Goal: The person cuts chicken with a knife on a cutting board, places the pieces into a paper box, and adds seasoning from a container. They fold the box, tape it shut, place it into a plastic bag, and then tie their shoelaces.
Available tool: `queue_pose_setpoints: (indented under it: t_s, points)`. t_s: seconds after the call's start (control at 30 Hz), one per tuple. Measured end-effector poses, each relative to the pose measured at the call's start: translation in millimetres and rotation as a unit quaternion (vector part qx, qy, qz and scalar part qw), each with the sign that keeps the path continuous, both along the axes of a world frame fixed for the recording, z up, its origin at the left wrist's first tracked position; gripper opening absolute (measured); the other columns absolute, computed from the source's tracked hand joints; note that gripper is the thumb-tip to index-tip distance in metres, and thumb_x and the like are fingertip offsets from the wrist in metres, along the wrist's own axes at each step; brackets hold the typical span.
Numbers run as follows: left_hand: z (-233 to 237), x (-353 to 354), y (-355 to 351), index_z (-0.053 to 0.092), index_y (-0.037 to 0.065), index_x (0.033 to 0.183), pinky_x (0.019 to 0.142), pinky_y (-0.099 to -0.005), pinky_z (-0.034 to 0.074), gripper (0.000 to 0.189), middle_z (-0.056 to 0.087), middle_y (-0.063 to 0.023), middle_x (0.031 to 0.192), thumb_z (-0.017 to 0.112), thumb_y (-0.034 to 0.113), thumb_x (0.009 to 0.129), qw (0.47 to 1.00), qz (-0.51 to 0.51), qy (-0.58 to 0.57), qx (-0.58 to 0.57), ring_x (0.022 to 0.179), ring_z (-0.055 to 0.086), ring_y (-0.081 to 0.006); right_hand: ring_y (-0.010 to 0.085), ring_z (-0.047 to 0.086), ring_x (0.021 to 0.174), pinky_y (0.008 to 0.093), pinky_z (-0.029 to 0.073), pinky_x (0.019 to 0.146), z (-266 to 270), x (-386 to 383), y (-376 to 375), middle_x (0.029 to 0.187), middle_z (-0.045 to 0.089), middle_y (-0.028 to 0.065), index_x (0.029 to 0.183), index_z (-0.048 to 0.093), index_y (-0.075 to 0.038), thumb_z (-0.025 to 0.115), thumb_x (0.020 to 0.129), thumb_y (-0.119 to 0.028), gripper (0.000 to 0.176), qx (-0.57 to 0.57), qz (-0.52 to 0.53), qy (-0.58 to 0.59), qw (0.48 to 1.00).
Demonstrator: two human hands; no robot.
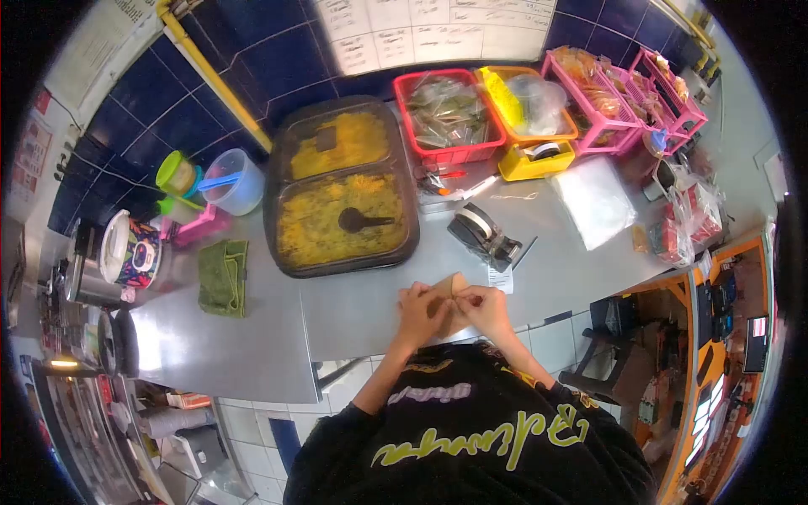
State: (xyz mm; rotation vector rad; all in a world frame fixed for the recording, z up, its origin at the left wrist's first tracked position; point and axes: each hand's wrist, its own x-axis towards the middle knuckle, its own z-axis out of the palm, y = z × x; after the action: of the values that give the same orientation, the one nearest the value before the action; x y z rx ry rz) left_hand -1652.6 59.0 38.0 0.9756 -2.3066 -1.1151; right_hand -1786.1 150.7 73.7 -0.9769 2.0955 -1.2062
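Observation:
A small folded brown paper packet [454, 313] is between my two hands at the front edge of the metal table. My left hand [423, 313] holds its left side, fingers bent against the paper. With fingertips pinched, my right hand [481, 310] grips the packet's right upper part. Whatever the paper may contain is hidden. Just beyond my hands stands a black tape dispenser [484, 236] with a roll of tape. A printed paper slip [500, 279] lies between the dispenser and my right hand.
A two-part tray of yellow food [341, 220] holds a black ladle [364, 220]. Behind are a red basket [450, 153] of packets, a yellow basket [539, 135] and pink racks [589, 109]. Plastic bags [593, 202] lie right; a green cloth [223, 278] lies left.

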Motion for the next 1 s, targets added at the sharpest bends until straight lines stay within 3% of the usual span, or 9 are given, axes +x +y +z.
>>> queue_pose_setpoints:
  t_s: [0.3,0.4,0.5,0.57,0.63,0.7,0.8,0.87,1.0]
  points:
    - [-16,-7,7,0.066,0.012,0.086,0.083,-0.0439,0.032,0.021,0.049,-0.0027,0.101,0.067,0.028,0.074,0.997,0.051,0.063,-0.020,0.099,0.039,-0.0288,0.0088,0.059,0.060,0.0231,0.047,0.056,0,8,4,0.069,0.066,0.0085,0.084,0.067,0.002,0.066,0.073,-0.005,0.013,-0.014,-0.006,-0.014,1.000]
    - [-14,-7,11,0.065,0.012,0.084,0.082,-0.0439,0.033,0.019,0.050,-0.0042,0.101,0.066,0.028,0.074,0.996,0.069,0.033,-0.041,0.098,0.040,-0.0299,0.0094,0.059,0.060,0.0233,0.047,0.057,-7,13,4,0.068,0.066,0.0097,0.084,0.067,0.002,0.066,0.074,-0.006,0.013,-0.011,-0.031,-0.013,0.999]
    - [-15,-10,13,0.064,0.012,0.082,0.082,-0.0438,0.033,0.017,0.050,-0.0058,0.102,0.065,0.027,0.073,0.995,0.076,0.040,-0.047,0.097,0.040,-0.0308,0.0155,0.062,0.061,0.0265,0.049,0.058,-9,21,3,0.071,0.066,0.0123,0.083,0.067,0.001,0.065,0.073,-0.006,0.012,-0.011,-0.036,0.048,0.998]
    - [-21,-9,12,0.064,0.012,0.081,0.082,-0.0439,0.033,0.016,0.050,-0.0062,0.101,0.065,0.026,0.073,0.994,0.071,0.050,-0.072,0.097,0.040,-0.0310,0.0264,0.063,0.061,0.0331,0.050,0.058,-12,27,1,0.073,0.063,0.0149,0.079,0.066,-0.002,0.063,0.071,-0.006,0.009,-0.044,-0.043,0.153,0.986]
    - [-22,-13,14,0.064,0.012,0.081,0.082,-0.0440,0.033,0.014,0.050,-0.0066,0.101,0.065,0.024,0.073,0.992,0.050,0.069,-0.091,0.097,0.040,-0.0312,0.0342,0.060,0.064,0.0388,0.049,0.058,-8,31,-1,0.074,0.061,0.0161,0.075,0.063,-0.004,0.062,0.070,-0.007,0.007,0.000,-0.024,0.204,0.979]
    - [-15,-13,17,0.063,0.011,0.080,0.081,-0.0444,0.033,0.013,0.050,-0.0082,0.098,0.065,0.022,0.072,0.992,0.059,0.052,-0.103,0.094,0.042,-0.0315,0.0350,0.059,0.067,0.0398,0.048,0.060,-7,31,-1,0.074,0.060,0.0160,0.075,0.062,-0.004,0.062,0.070,-0.008,0.007,-0.027,-0.037,0.235,0.971]
    - [-10,-12,20,0.062,0.011,0.080,0.081,-0.0443,0.033,0.012,0.050,-0.0098,0.095,0.064,0.020,0.073,0.992,0.058,0.057,-0.097,0.092,0.042,-0.0319,0.0361,0.059,0.067,0.0401,0.048,0.060,-2,27,0,0.075,0.060,0.0162,0.075,0.061,-0.003,0.062,0.070,-0.008,0.007,-0.011,-0.080,0.157,0.984]
    - [-2,-14,23,0.062,0.011,0.080,0.081,-0.0440,0.033,0.011,0.050,-0.0102,0.095,0.064,0.019,0.073,0.993,0.061,0.056,-0.089,0.092,0.042,-0.0317,0.0371,0.058,0.067,0.0410,0.048,0.060,8,19,0,0.077,0.060,0.0173,0.075,0.060,-0.001,0.061,0.071,-0.008,0.008,0.035,-0.030,0.087,0.995]
    - [-1,-15,22,0.062,0.010,0.080,0.084,-0.0426,0.031,0.009,0.049,-0.0101,0.097,0.063,0.017,0.075,0.994,0.058,0.050,-0.077,0.093,0.041,-0.0307,0.0371,0.058,0.067,0.0422,0.047,0.060,5,33,-4,0.078,0.059,0.0180,0.073,0.058,0.000,0.060,0.072,-0.010,0.009,0.046,-0.058,0.179,0.981]
